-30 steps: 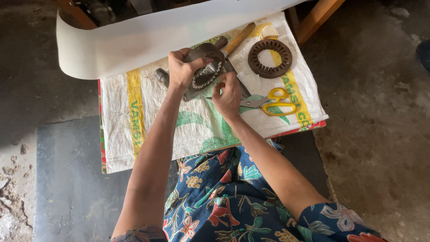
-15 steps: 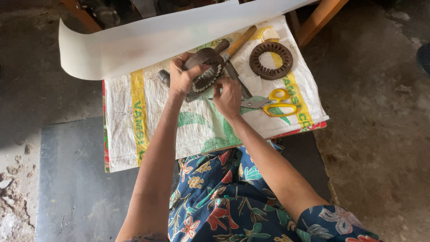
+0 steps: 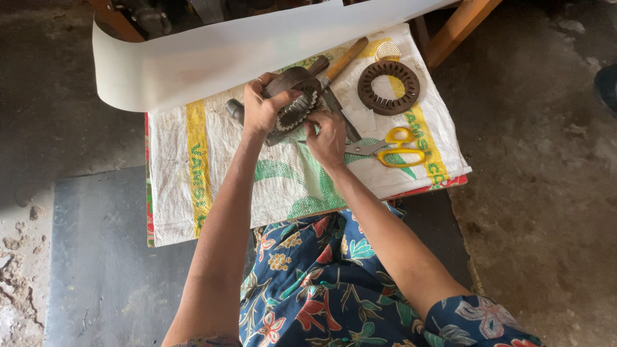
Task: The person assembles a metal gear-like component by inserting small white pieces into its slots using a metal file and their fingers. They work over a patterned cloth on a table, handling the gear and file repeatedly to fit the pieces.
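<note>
My left hand [image 3: 259, 109] grips a dark round metal stator core [image 3: 294, 99] with slotted teeth, tilted on its edge above a white woven sack [image 3: 212, 167]. The fingers of my right hand [image 3: 328, 138] press at the lower right rim of that core, pinching at its slots. A second toothed stator ring [image 3: 388, 87] lies flat on the sack to the right. Yellow-handled scissors [image 3: 389, 148] lie just right of my right hand.
A long white sheet of paper [image 3: 212, 58] curls across the far side of the sack. A wooden-handled tool [image 3: 344, 61] lies behind the core. A small pale ribbed disc [image 3: 387, 50] sits at the far right. A wooden leg [image 3: 459, 26] and bare concrete floor [image 3: 553, 193] surround the work surface.
The core has been turned slightly in my left hand and my right hand has shifted along its rim. The ring and scissors have not moved on the sack.
</note>
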